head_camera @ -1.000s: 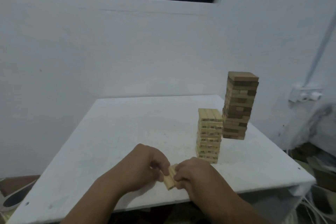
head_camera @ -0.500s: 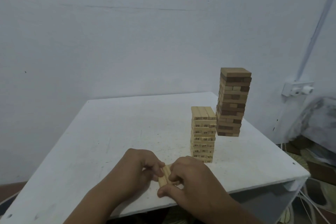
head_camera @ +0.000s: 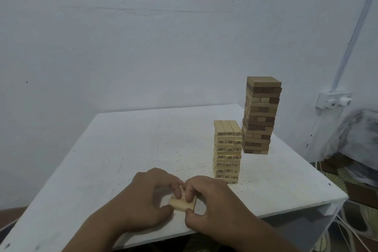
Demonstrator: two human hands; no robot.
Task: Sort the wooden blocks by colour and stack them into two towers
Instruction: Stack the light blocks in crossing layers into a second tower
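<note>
— What is nearest the camera?

— My two hands, at the near edge of the white table. My left hand and my right hand meet over a small bundle of pale wooden blocks lying side by side on the tabletop. My left fingers curl over the bundle's top and my left thumb presses its near left corner; my right fingers curl over the top from the other side, with the right thumb at the near right corner. Both hands pinch the blocks between thumb and fingers. How many blocks are in the bundle I cannot tell.

— And behind the hands?

— Just beyond my right hand stands the light tower, pale blocks with printed numbers on their ends, upright on the table. Behind it and to its right, near the far right edge, stands the taller dark tower, brown blocks in mixed shades. The two towers stand near each other; whether they touch I cannot tell.

— Farther still?

— A white wall, and at right a wall socket.
</note>
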